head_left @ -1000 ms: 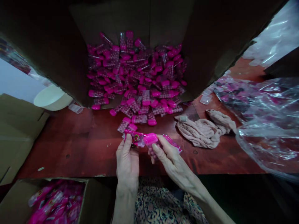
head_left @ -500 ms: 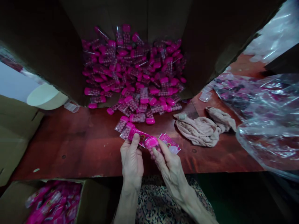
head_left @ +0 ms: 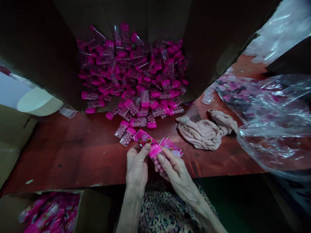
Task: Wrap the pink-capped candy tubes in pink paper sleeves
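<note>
Loose pink-capped tubes lie on the reddish tabletop just past the L hand, which pinches a printed pink card btw thumb & fingers. R hand pinches a pink-capped clear tube of beads, 2nd card just beside it. Risk: tube could slip from a hurried pinch, or a stray knuckle could knock the loose tubes.

Single head-worn camera; faces forward, down; close above left hand, right hand.
</note>
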Demonstrator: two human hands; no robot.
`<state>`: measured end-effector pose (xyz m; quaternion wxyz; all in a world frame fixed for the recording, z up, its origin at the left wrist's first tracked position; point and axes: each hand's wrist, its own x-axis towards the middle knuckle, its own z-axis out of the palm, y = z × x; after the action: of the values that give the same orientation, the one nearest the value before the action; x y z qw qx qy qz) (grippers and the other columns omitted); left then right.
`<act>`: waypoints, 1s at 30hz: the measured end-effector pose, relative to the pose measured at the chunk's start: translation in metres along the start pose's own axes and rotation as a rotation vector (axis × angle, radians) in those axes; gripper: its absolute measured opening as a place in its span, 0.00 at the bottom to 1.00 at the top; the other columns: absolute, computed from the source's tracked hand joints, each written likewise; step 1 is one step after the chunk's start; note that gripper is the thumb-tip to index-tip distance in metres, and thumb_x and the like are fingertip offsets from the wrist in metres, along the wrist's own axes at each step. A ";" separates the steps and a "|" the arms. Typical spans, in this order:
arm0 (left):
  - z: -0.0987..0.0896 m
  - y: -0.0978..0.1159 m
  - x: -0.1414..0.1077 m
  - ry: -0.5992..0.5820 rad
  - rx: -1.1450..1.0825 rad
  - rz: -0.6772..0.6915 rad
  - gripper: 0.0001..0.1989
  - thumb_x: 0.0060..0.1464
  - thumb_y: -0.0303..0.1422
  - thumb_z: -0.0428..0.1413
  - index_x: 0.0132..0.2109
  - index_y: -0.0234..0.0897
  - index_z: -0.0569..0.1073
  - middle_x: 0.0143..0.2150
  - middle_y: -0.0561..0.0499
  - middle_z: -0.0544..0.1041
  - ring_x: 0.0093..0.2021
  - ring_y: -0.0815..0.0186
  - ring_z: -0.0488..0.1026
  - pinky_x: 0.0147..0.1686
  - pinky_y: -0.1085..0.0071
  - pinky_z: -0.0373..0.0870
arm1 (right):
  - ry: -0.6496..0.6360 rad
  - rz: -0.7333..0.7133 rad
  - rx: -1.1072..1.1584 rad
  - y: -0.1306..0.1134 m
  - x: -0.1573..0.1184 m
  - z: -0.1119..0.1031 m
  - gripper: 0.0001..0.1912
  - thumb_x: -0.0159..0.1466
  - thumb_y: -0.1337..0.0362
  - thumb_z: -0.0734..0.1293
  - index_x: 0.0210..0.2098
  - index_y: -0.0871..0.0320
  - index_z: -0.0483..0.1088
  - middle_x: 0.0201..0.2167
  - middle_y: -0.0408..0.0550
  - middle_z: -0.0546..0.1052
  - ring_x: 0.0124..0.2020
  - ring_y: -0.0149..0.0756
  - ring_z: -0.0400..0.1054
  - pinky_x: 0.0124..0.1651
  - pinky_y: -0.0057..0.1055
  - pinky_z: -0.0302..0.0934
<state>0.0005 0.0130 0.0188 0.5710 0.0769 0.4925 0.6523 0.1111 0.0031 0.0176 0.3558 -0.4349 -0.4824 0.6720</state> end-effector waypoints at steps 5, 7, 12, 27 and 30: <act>0.001 -0.004 -0.009 -0.060 0.011 -0.052 0.11 0.40 0.36 0.66 0.25 0.33 0.74 0.18 0.53 0.73 0.23 0.68 0.71 0.31 0.70 0.69 | 0.049 -0.142 -0.285 0.015 -0.006 0.001 0.25 0.68 0.58 0.55 0.62 0.60 0.56 0.29 0.47 0.72 0.29 0.33 0.67 0.32 0.30 0.65; 0.001 -0.004 -0.011 -0.102 -0.010 -0.080 0.10 0.42 0.37 0.65 0.28 0.33 0.76 0.20 0.53 0.75 0.24 0.68 0.72 0.32 0.71 0.69 | 0.085 -0.207 -0.383 0.018 -0.009 0.001 0.28 0.68 0.59 0.55 0.64 0.63 0.50 0.32 0.50 0.73 0.31 0.35 0.68 0.37 0.33 0.66; -0.001 -0.001 -0.012 -0.216 -0.053 -0.194 0.14 0.42 0.40 0.64 0.29 0.32 0.78 0.25 0.49 0.78 0.25 0.67 0.72 0.32 0.70 0.70 | 0.095 -0.210 -0.369 0.013 -0.011 -0.003 0.30 0.68 0.60 0.54 0.66 0.63 0.43 0.37 0.53 0.74 0.37 0.37 0.70 0.40 0.35 0.67; -0.002 -0.004 -0.024 -0.196 -0.023 -0.224 0.09 0.40 0.36 0.66 0.27 0.34 0.78 0.23 0.49 0.77 0.30 0.63 0.74 0.37 0.66 0.70 | 0.118 -0.313 -0.600 0.005 -0.019 -0.001 0.30 0.69 0.63 0.53 0.67 0.60 0.39 0.51 0.59 0.72 0.41 0.38 0.72 0.44 0.35 0.69; -0.003 -0.004 -0.021 -0.190 -0.030 -0.190 0.10 0.42 0.37 0.64 0.30 0.34 0.79 0.25 0.48 0.78 0.32 0.63 0.75 0.40 0.65 0.70 | 0.088 -0.355 -0.623 -0.003 -0.018 0.002 0.31 0.69 0.65 0.52 0.67 0.65 0.36 0.44 0.59 0.76 0.34 0.37 0.74 0.39 0.32 0.71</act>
<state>0.0085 -0.0067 0.0245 0.6754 0.0828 0.4313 0.5925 0.1160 -0.0126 0.0246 0.3378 -0.4605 -0.7163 0.4009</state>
